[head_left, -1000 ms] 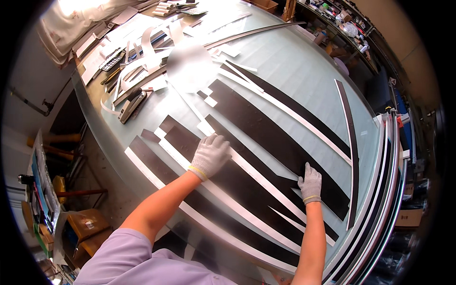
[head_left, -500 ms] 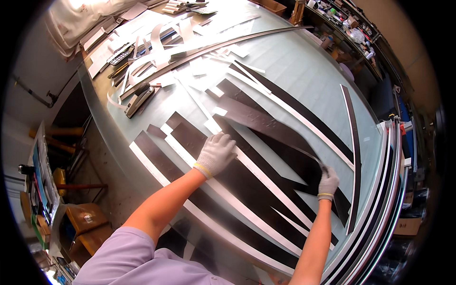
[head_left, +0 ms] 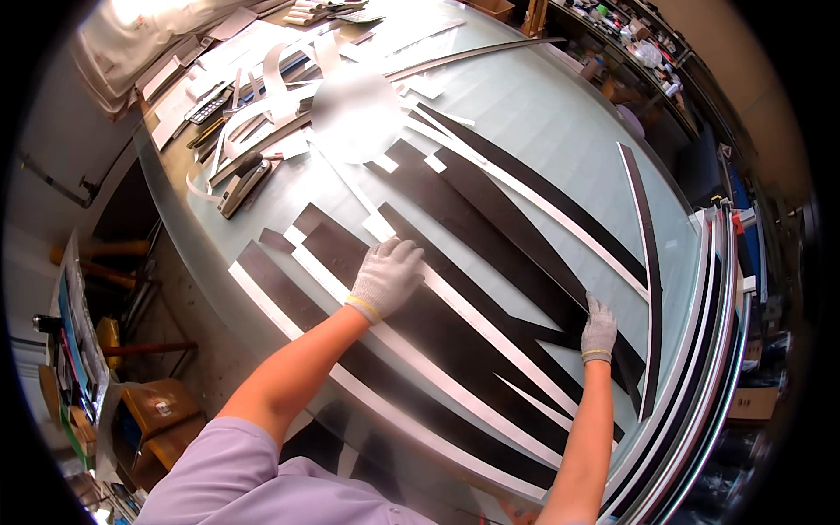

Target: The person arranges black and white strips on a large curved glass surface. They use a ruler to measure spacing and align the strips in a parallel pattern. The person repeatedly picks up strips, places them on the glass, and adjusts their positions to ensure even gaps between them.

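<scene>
Both hands wear pale knit gloves with yellow cuffs. My left hand (head_left: 388,276) rests over the strips, fingers bent and close together beside the white edge of a black strip (head_left: 455,311); its fingertips are partly hidden, so I cannot make out what they grip. Farther right, my right hand (head_left: 599,331) is closed on the near end of a dark, flexible strip (head_left: 516,232) that runs away toward the table's far side. Another white-edged black strip (head_left: 350,254) lies under and left of my left hand. More black strips with white borders fan out around both hands.
A glass-topped table (head_left: 516,105) carries everything. At its far left are a stapler (head_left: 242,185), a calculator (head_left: 208,107) and curled white strips (head_left: 273,74). A bright round glare (head_left: 356,114) hides part of the far area. Long metal profiles (head_left: 713,350) line the right edge.
The dark strip in my right hand, bowed up before, now lies straighter and flatter, its far end shifted right. Both hands have barely moved. A bright round glare has appeared at the far side.
</scene>
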A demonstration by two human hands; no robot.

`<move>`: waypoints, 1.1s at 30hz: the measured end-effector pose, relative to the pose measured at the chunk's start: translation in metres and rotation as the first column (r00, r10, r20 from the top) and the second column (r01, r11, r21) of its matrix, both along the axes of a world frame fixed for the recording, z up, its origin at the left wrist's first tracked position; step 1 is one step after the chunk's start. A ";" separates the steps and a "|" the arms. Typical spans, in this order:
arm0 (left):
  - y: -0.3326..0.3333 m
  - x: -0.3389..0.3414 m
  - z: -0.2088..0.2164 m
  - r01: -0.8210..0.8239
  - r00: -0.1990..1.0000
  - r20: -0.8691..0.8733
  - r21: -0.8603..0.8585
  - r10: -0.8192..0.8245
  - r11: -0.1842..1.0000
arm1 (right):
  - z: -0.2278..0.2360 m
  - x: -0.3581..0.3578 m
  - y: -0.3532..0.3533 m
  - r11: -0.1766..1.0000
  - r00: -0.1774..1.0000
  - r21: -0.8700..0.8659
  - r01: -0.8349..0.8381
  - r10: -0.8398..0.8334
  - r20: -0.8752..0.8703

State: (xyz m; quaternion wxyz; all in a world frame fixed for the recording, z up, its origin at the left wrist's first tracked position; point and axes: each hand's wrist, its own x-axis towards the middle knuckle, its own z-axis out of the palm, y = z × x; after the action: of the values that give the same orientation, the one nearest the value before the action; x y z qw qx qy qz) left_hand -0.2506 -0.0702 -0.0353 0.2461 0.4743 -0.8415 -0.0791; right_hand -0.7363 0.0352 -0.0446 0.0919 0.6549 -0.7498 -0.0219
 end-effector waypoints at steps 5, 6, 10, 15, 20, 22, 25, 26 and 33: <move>-0.030 -0.022 0.022 -0.034 0.990 0.142 0.109 0.019 0.993 | -0.006 -0.001 0.002 0.998 0.989 -0.034 0.062 -0.057 0.134; -0.041 -0.028 0.019 -0.022 0.991 0.135 0.040 0.017 0.999 | -0.004 0.003 -0.001 0.998 0.988 -0.010 0.066 -0.064 0.141; -0.055 -0.036 -0.004 -0.022 0.975 0.223 0.015 0.018 1.000 | -0.007 0.017 -0.004 0.998 0.994 0.008 0.066 -0.067 0.088; -0.031 -0.013 0.003 0.034 0.963 0.266 0.064 -0.050 0.997 | -0.012 -0.015 0.013 0.991 0.961 -0.030 0.131 -0.120 0.249; -0.027 0.013 0.001 0.067 0.957 0.279 0.053 -0.080 0.996 | -0.019 -0.009 0.024 0.993 0.970 -0.108 0.043 -0.016 0.243; -0.027 0.017 0.000 0.088 0.957 0.273 0.066 -0.102 0.994 | -0.019 -0.006 0.027 0.994 0.980 -0.100 0.052 -0.031 0.199; -0.027 0.017 0.006 0.057 0.965 0.249 0.092 -0.079 0.994 | -0.011 0.010 0.023 0.982 0.996 -0.169 0.084 -0.082 0.022; -0.028 0.016 0.003 0.068 0.964 0.250 0.088 -0.088 0.994 | -0.006 0.013 0.030 0.969 0.990 -0.205 0.139 -0.127 0.068; -0.026 0.003 0.007 0.050 0.974 0.221 0.039 -0.058 0.998 | -0.027 0.061 0.108 0.973 0.949 -0.201 0.114 -0.047 0.311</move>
State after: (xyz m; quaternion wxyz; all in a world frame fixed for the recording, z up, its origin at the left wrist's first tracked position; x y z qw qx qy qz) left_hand -0.2472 -0.0965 -0.0283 0.1406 0.4611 -0.8749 -0.0461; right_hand -0.6752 0.1428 -0.0711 0.0454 0.6050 -0.7792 0.1573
